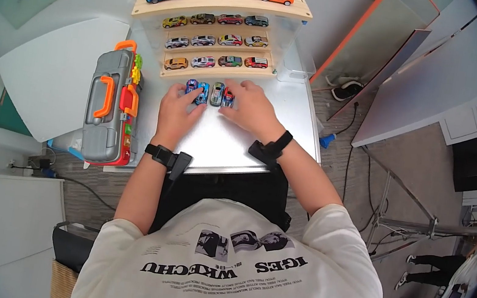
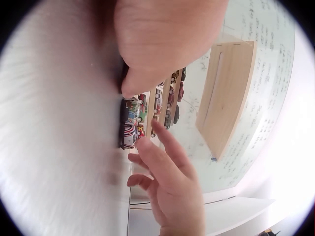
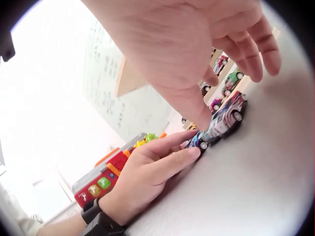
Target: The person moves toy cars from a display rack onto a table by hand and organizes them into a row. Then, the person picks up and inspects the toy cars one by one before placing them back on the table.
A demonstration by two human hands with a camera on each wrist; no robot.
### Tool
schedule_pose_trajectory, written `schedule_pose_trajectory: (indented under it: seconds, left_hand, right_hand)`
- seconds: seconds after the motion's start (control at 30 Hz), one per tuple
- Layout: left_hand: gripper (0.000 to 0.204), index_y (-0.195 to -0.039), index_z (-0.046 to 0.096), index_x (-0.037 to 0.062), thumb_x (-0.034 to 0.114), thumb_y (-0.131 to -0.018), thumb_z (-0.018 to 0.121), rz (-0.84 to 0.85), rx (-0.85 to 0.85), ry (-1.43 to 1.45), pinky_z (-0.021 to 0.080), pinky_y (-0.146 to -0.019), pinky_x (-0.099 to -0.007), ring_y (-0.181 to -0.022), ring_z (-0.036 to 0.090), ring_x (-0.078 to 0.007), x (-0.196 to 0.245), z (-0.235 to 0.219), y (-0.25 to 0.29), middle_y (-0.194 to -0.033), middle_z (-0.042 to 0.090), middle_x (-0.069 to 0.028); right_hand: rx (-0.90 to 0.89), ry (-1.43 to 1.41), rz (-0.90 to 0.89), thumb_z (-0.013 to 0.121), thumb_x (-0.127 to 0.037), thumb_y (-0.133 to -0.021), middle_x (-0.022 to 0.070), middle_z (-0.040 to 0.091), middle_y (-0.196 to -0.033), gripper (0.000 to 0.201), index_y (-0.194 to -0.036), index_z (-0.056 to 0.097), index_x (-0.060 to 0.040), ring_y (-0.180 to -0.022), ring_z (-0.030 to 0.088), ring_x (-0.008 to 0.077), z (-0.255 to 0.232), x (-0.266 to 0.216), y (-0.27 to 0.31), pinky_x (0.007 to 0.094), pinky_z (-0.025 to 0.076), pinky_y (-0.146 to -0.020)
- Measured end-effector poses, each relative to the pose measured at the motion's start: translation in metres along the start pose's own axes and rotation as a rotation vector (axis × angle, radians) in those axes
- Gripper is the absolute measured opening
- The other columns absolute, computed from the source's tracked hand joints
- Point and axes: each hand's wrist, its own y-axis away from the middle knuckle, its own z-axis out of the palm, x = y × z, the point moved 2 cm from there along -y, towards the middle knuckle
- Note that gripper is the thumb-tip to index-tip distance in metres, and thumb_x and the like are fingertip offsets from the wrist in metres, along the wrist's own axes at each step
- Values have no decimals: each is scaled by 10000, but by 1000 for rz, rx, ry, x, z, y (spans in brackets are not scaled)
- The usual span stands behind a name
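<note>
Several small toy cars stand side by side on the metal-topped table. My left hand (image 1: 177,114) is at the left pair, its thumb and index finger pinching the blue toy car (image 1: 202,93); a purple toy car (image 1: 191,85) sits just left of it, partly behind the fingers. To the right are a green-grey toy car (image 1: 216,94) and a red and blue toy car (image 1: 229,97). Around that last one my right hand (image 1: 254,112) is spread, thumb near its close end and index finger beyond its far end. In the right wrist view, the other fingers (image 3: 253,69) extend loosely above the table.
Behind the row stands a tiered wooden display shelf (image 1: 223,6) holding more toy cars, with dolls on top. A grey toy toolbox (image 1: 110,108) with orange handles lies along the table's left side. A clear plastic bin (image 1: 295,71) is at the back right.
</note>
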Motion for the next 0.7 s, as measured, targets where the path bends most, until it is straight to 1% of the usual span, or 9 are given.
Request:
schedule_pose_trajectory:
  seconds: [0.1,0.17,0.23,0.3,0.37,0.47,0.53,0.63,0.7]
  left_hand:
    - [453,-1228,779,142,251,-798,869,-14,-9,-10,551,-820,-397,-909,641,-300,0,1,0,-1203,647,-168]
    - [454,-1227,780,144,253,-796,872,-15,-6,-17,552,-813,-394,-901,638,-292,1,0,-1,-1209,648,-164]
    - [460,-1238,771,154,287,-806,859,-23,-14,3,553,-856,-451,-935,666,-358,3,-1,-2,-1196,652,-197]
    - [458,-1239,769,145,287,-813,853,0,-3,-12,554,-857,-454,-936,668,-363,5,-2,-3,-1197,654,-200]
    - [456,-1241,766,136,287,-819,847,22,7,-27,554,-859,-458,-937,669,-368,5,-2,-4,-1198,657,-204]
    - [443,-1230,759,97,265,-825,826,-5,1,-12,556,-874,-462,-970,676,-389,-1,3,-2,-1214,658,-213]
    - [415,-1184,758,44,240,-822,806,58,54,-31,560,-886,-467,-998,683,-407,-3,3,-1,-1205,663,-223]
    - [441,-1178,752,32,236,-797,836,-2,36,26,556,-916,-442,-1056,678,-400,-1,-1,-1,-1209,670,-224]
    - [427,-1164,754,26,231,-799,836,-3,46,21,556,-920,-441,-1059,678,-398,6,-6,-2,-1205,672,-223]
  right_hand:
    - [-121,90,13,864,-359,-798,194,630,-1221,644,-1359,630,-148,-1197,607,411,9,-17,-10,479,578,-947]
    - [-135,138,6,853,-327,-812,189,634,-1207,609,-1355,638,-153,-1194,608,404,14,-20,-16,474,579,-945]
    - [-149,188,-1,842,-294,-827,185,637,-1194,575,-1350,646,-157,-1191,610,396,17,-18,-19,469,581,-942]
    - [-144,184,-14,820,-187,-835,160,646,-1190,568,-1374,645,-156,-1184,598,372,18,-13,-19,457,565,-937]
    - [-144,178,-46,803,-153,-840,151,646,-1190,551,-1369,649,-154,-1182,599,365,16,-6,-19,453,566,-934]
    - [-134,185,-75,758,-81,-847,150,651,-1180,530,-1361,650,-145,-1162,612,364,10,4,-16,453,567,-926]
    - [-124,200,-74,731,-43,-849,156,655,-1169,526,-1359,646,-138,-1142,624,371,4,7,-15,457,568,-920]
    - [-62,165,40,674,3,-840,189,683,-1097,423,-1256,679,-74,-1059,663,403,-7,13,-16,473,573,-892]
    - [-74,270,122,651,-36,-862,201,710,-1043,204,-1052,720,-11,-1011,688,412,-3,30,-18,481,592,-873]
